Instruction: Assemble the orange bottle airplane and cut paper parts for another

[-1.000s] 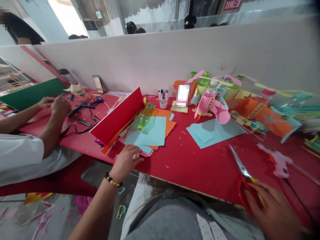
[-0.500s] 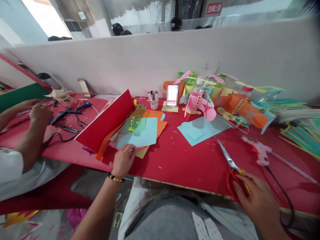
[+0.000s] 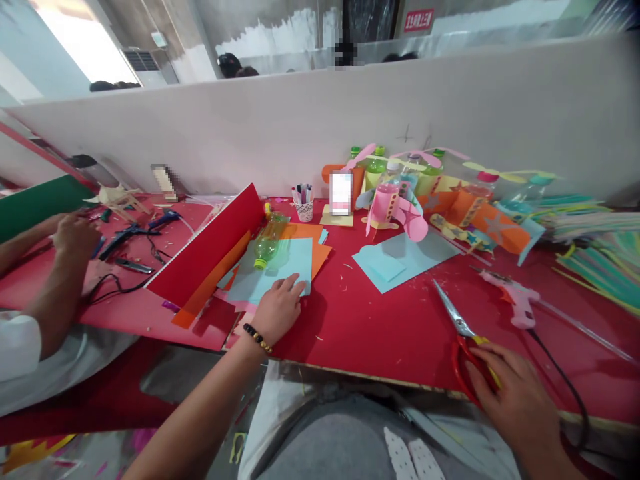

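Observation:
My left hand [image 3: 280, 307] lies with its fingers stretched out over the lower right corner of a light blue sheet of paper [image 3: 250, 280]. Orange sheets [image 3: 321, 260] stick out from under that sheet. A green plastic bottle [image 3: 271, 239] with a yellow-green cap lies on the stack, beyond my fingertips. At the table's front right, my right hand [image 3: 515, 393] is closed around the red and yellow handles of a pair of scissors [image 3: 463, 325]. Their blades rest on the table, pointing away and to the left. My thumb and part of the handles overlap.
A red board [image 3: 205, 247] leans left of the stack. Light blue paper [image 3: 415, 257] lies mid-table. A pink glue gun [image 3: 515, 297] with a cord is right of the scissors. Bottle planes [image 3: 390, 203], a phone [image 3: 341, 193] and a pen cup [image 3: 303, 208] stand behind. A co-worker's arm [image 3: 60, 267] is at left.
My left hand has moved right and forward, from pinching the stack's front edge to lying on the blue sheet. My right hand stays on the scissors.

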Motion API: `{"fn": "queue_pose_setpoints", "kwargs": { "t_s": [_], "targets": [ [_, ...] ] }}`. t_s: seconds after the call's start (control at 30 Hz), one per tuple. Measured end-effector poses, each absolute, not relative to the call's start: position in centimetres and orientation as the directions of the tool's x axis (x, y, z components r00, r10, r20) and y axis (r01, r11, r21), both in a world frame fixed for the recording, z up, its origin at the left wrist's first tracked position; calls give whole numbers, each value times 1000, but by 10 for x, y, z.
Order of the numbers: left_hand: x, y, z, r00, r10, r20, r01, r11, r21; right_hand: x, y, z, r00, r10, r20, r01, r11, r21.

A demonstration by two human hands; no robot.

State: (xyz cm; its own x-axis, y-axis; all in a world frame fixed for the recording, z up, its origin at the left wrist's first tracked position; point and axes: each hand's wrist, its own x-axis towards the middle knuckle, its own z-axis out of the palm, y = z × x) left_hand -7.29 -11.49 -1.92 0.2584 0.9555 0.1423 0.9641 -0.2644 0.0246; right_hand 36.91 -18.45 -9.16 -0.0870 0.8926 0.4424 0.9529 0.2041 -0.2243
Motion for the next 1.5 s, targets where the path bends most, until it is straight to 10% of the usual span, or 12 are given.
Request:
{"fn": "queue_pose_setpoints", "kwargs": {
  "t_s": [1.5],
  "targets": [
    [-99, -69, -6, 17, 999, 39, 1000, -16, -6, 364, -185, -89, -77, 861, 503, 949, 218, -228]
  ]
}}
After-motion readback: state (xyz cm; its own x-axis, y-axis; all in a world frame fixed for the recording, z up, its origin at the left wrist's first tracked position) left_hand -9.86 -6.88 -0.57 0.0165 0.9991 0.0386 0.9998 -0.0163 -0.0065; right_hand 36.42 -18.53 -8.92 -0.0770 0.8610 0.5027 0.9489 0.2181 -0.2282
